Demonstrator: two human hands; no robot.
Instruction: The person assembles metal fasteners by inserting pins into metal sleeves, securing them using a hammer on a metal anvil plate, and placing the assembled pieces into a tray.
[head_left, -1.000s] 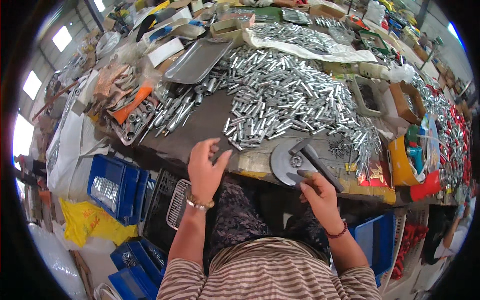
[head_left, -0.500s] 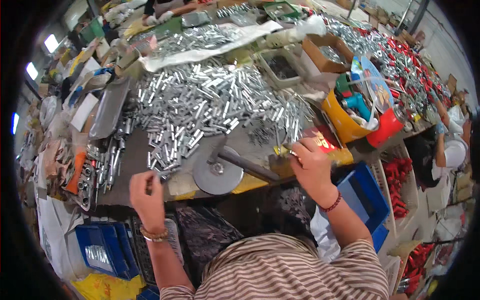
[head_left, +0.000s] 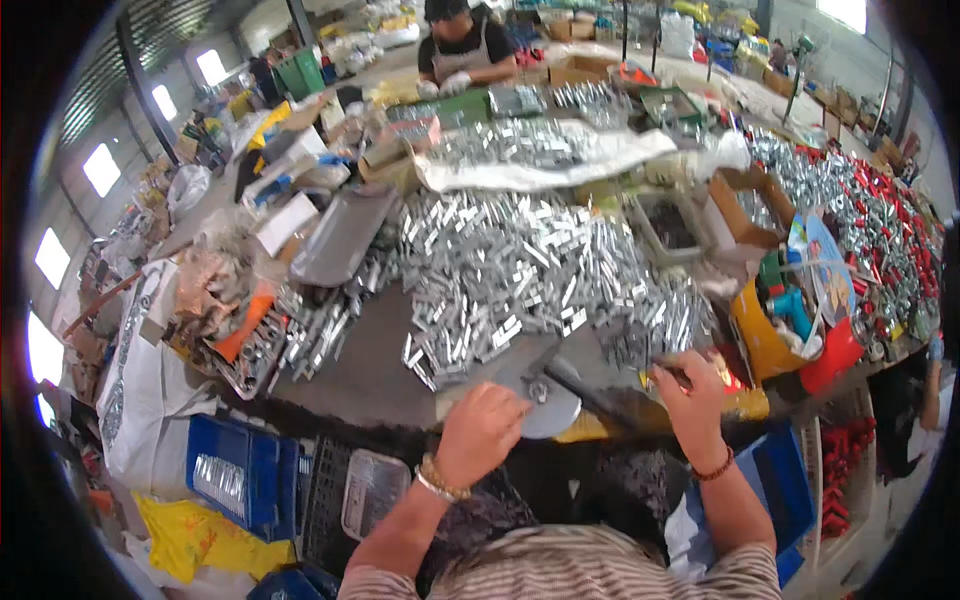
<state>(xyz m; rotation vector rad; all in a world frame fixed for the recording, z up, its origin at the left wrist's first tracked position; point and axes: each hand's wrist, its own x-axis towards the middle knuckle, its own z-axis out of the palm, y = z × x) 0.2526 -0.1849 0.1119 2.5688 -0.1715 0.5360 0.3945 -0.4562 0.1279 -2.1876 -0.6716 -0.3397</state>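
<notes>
A big heap of small shiny metal pieces (head_left: 510,270) covers the middle of the grey table (head_left: 360,370). At the near edge lies a round metal disc (head_left: 552,408) with a dark handle (head_left: 590,388) across it. My left hand (head_left: 480,430) is at the disc's left rim, fingers curled, pressing a small metal piece onto it. My right hand (head_left: 690,395) rests to the right of the handle, pinching a thin dark piece next to a yellow and red packet (head_left: 735,385).
A grey tray (head_left: 340,235) lies at the back left. An orange tub (head_left: 775,325) with tools stands right. Blue crates (head_left: 240,480) sit under the table at left. Red parts (head_left: 880,240) pile at far right. Another person (head_left: 465,50) works at the far side.
The view has swung and my left hand has come in from the left onto the disc's rim. My right hand stays by the handle, on the right.
</notes>
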